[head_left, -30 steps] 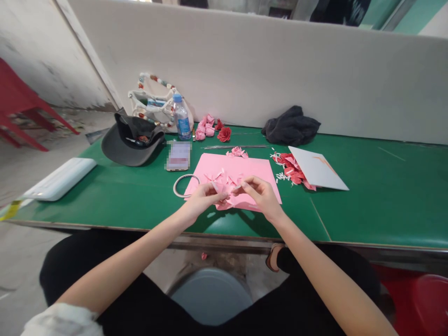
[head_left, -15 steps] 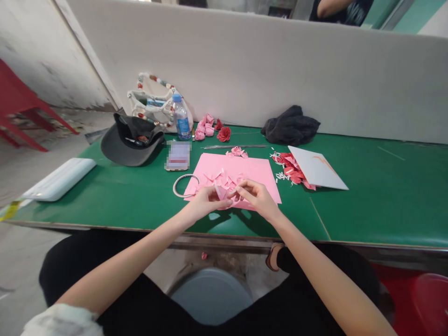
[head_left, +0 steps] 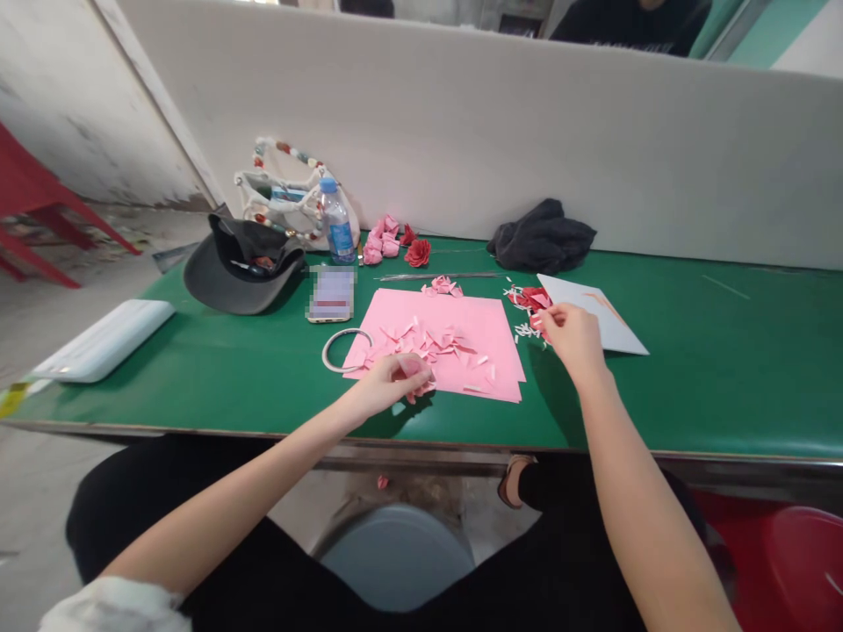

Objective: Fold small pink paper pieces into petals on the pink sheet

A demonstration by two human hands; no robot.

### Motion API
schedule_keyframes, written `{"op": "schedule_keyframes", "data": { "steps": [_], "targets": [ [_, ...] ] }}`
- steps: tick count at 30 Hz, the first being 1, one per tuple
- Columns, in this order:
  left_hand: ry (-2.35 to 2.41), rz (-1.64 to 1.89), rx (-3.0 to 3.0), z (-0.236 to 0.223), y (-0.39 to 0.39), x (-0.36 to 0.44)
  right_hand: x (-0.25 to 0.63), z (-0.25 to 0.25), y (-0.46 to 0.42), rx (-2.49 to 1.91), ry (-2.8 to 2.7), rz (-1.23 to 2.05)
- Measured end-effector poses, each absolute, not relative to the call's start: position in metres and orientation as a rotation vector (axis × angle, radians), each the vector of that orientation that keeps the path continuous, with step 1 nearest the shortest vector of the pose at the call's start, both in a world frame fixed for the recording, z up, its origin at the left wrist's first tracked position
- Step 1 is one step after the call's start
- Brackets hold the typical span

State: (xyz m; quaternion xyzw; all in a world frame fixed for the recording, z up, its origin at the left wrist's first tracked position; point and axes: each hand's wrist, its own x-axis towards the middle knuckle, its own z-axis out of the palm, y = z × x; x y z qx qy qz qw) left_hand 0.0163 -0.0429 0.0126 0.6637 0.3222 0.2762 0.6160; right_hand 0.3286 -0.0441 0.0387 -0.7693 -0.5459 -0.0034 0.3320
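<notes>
My left hand (head_left: 388, 384) rests at the near left corner of a pink paper sheet (head_left: 487, 329), its fingers closed on a small pink folded paper piece (head_left: 416, 369). Several pink paper pieces (head_left: 428, 338) lie scattered on the sheet. My right hand (head_left: 572, 334) is over at the right of the sheet, fingers pinched beside a pile of red paper pieces and white strips (head_left: 530, 307). What the pinch holds is too small to make out.
A green table (head_left: 724, 377) carries a white card (head_left: 609, 316), black cloth (head_left: 541, 235), paper roses (head_left: 395, 244), thin wire (head_left: 438, 276), water bottle (head_left: 335, 223), beaded bag (head_left: 280, 193), cap (head_left: 241, 263), phone (head_left: 332, 293), ring (head_left: 342, 349) and white case (head_left: 98, 338). A grey bin (head_left: 395, 562) stands below.
My right hand left the pink piece and moved right to the red scrap pile. My left hand stayed at the sheet's near corner with the pink piece.
</notes>
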Motion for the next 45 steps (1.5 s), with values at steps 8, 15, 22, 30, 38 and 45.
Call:
{"op": "schedule_keyframes", "data": {
  "steps": [8,15,22,30,38,45],
  "targets": [
    [0.737,0.675,1.481,0.014,-0.044,0.017,0.349,0.022,-0.034,-2.316,-1.431,-0.12],
    [0.739,0.63,1.463,0.013,-0.042,0.015,0.337,0.031,-0.038,-2.239,-1.389,-0.156],
    [0.781,0.533,1.537,0.013,-0.044,0.013,0.256,0.035,-0.052,-1.533,-1.673,0.297],
    [0.737,0.344,1.566,0.02,-0.053,0.019,0.194,0.029,-0.08,-1.1,-1.706,1.004],
    [0.734,0.6,1.464,0.015,-0.048,0.021,0.201,0.02,-0.073,-1.053,-1.46,0.92],
    [0.731,0.629,1.491,0.02,-0.052,0.021,0.195,0.024,-0.08,-1.124,-1.658,0.522]
  ]
}}
